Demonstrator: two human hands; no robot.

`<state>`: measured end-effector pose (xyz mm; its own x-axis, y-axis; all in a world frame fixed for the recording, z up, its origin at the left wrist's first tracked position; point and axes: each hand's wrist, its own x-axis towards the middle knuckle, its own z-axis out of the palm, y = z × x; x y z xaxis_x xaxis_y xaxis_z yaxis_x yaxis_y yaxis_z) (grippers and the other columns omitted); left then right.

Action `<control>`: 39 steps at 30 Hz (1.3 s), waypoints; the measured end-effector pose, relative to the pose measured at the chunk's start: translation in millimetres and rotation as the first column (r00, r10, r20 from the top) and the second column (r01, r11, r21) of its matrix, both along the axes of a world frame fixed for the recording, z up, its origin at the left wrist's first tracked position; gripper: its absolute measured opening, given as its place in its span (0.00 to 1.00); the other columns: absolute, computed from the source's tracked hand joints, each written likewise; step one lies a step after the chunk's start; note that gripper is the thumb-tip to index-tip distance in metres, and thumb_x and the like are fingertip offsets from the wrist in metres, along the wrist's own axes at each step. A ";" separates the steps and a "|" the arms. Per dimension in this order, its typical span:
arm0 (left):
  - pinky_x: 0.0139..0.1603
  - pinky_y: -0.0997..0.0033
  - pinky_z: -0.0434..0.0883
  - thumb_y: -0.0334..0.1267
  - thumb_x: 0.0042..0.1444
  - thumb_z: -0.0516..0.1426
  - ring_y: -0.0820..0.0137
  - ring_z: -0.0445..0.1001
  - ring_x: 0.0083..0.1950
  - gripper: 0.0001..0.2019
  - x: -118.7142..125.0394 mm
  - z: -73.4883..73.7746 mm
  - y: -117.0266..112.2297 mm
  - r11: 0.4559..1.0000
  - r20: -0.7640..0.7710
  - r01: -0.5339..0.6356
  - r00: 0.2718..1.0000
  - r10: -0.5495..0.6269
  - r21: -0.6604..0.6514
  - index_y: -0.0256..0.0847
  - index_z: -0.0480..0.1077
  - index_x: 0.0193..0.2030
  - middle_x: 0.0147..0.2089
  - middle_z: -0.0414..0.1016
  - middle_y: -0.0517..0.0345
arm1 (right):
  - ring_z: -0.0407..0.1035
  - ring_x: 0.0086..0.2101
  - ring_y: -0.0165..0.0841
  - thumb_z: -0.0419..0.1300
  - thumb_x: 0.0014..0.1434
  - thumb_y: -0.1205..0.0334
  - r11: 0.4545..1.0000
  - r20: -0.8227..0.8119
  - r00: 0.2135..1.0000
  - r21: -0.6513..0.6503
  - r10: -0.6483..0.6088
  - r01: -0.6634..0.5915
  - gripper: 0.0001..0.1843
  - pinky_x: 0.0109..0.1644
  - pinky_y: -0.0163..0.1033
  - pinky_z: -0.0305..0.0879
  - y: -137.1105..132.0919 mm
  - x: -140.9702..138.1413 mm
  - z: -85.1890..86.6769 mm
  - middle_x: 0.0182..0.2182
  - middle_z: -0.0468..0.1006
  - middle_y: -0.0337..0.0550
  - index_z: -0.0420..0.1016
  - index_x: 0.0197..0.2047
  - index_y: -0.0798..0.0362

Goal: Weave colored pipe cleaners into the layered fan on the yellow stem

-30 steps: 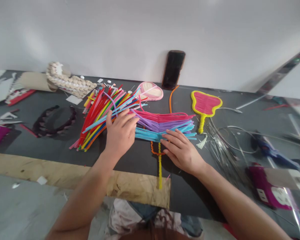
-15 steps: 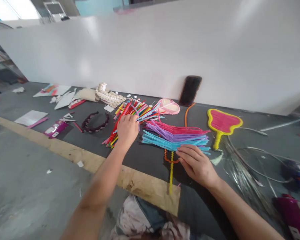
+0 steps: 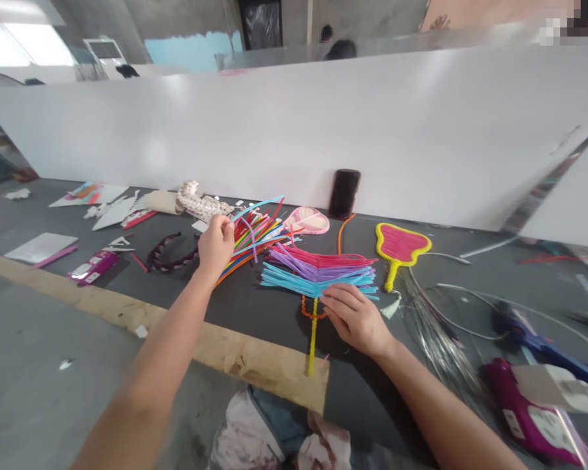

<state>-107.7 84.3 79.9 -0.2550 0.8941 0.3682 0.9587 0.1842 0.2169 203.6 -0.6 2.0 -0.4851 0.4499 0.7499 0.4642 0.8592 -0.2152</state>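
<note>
Three pink, purple and blue pipe-cleaner bands (image 3: 318, 274) are lying at the fingertips of the right hand (image 3: 360, 320), its grip unclear; loose pipe cleaners (image 3: 261, 236) are spreading beside the left hand (image 3: 216, 245), which is pinching one light-blue pipe cleaner (image 3: 259, 205).

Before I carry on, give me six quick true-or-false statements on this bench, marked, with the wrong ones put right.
1. The left hand is at the loose bundle. True.
2. The blue row is farthest from the person. False: the blue row is nearest; the pink row is farthest.
3. The phone leans against the white board. True.
4. The fan's rim is blue. False: the fan has a yellow rim.
5. The right hand is at the near edge of the blue row. True.
6. The headband lies right of the fan. False: the headband lies left of the loose bundle.
</note>
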 end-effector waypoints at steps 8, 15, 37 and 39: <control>0.36 0.73 0.65 0.40 0.65 0.49 0.69 0.76 0.35 0.10 83.3 -9.4 -40.9 0.776 -0.041 0.573 0.810 -0.584 0.264 0.42 0.69 0.38 0.36 0.78 0.57 | 0.70 0.50 0.43 0.58 0.59 0.72 0.974 -0.114 0.981 0.149 -0.155 0.171 0.31 0.50 0.53 0.71 -5.2 8.4 13.4 0.48 0.77 0.52 0.60 0.65 0.49; 0.34 0.72 0.64 0.37 0.64 0.52 0.70 0.75 0.32 0.07 92.4 -23.6 -62.7 0.746 -0.065 0.622 0.776 -0.627 0.237 0.41 0.70 0.37 0.33 0.79 0.59 | 0.69 0.52 0.44 0.58 0.62 0.68 0.968 -0.101 0.973 0.119 -0.207 0.219 0.31 0.52 0.55 0.70 3.2 10.4 4.8 0.50 0.76 0.53 0.57 0.67 0.49; 0.52 0.50 0.63 0.36 0.60 0.53 0.51 0.69 0.54 0.14 16.1 -45.8 -3.0 0.924 -0.212 0.338 0.904 -0.372 -0.177 0.42 0.73 0.51 0.51 0.77 0.44 | 0.76 0.46 0.36 0.53 0.65 0.69 0.970 -0.362 0.904 -0.164 -0.229 0.180 0.16 0.51 0.45 0.73 4.3 15.7 1.4 0.44 0.82 0.44 0.76 0.51 0.48; 0.52 0.50 0.62 0.37 0.61 0.53 0.52 0.68 0.54 0.14 16.5 -51.4 1.9 0.923 -0.221 0.334 0.902 -0.372 -0.191 0.45 0.73 0.50 0.50 0.77 0.46 | 0.77 0.42 0.35 0.55 0.65 0.63 0.926 -0.477 0.806 -0.309 -0.349 0.218 0.11 0.48 0.44 0.74 6.8 17.4 0.6 0.41 0.82 0.45 0.77 0.47 0.49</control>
